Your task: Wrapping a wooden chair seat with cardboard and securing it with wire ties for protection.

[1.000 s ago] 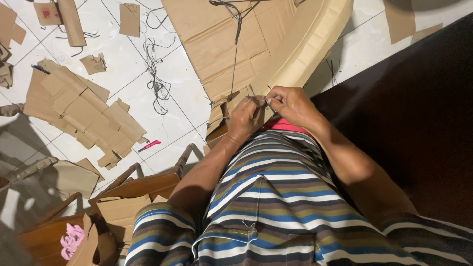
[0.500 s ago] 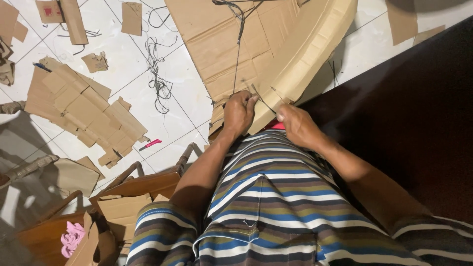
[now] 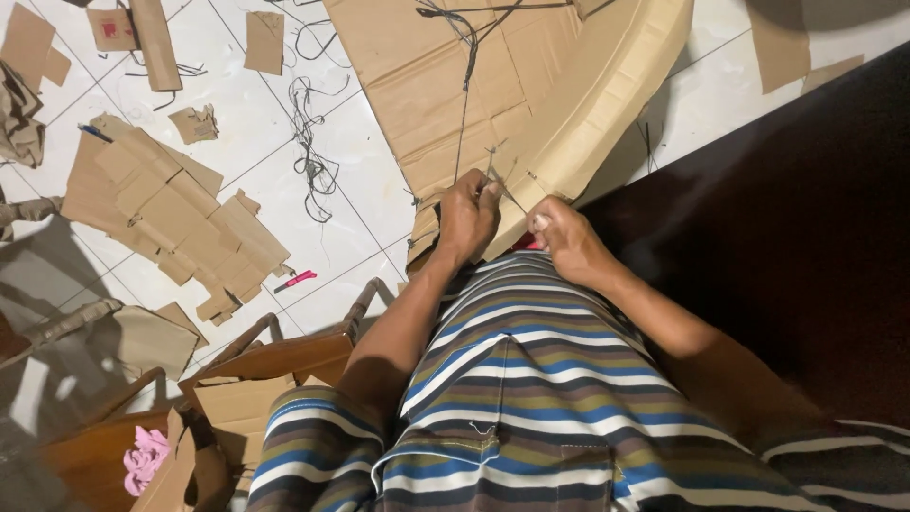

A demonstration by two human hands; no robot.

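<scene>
My left hand (image 3: 466, 216) pinches a thin dark string (image 3: 462, 114) at the near edge of a large curved cardboard piece (image 3: 531, 85). My right hand (image 3: 565, 239) is just to its right, fingers closed on the same string where a short stretch (image 3: 507, 192) runs taut between the two hands. The string climbs up across the flat cardboard to a knot near the top. Both forearms come out over my striped shirt (image 3: 512, 379).
White tiled floor (image 3: 256, 142) is strewn with flat cardboard offcuts (image 3: 166, 204), loose tangled string (image 3: 313, 161) and a small pink cutter (image 3: 296, 280). Cardboard boxes (image 3: 256, 379) with a pink cloth (image 3: 144, 458) sit lower left. A dark surface (image 3: 806, 218) fills the right.
My hands, joined over the shirt a second ago, have moved apart. The left went up to the cardboard edge and the right slid rightward, drawing the string taut.
</scene>
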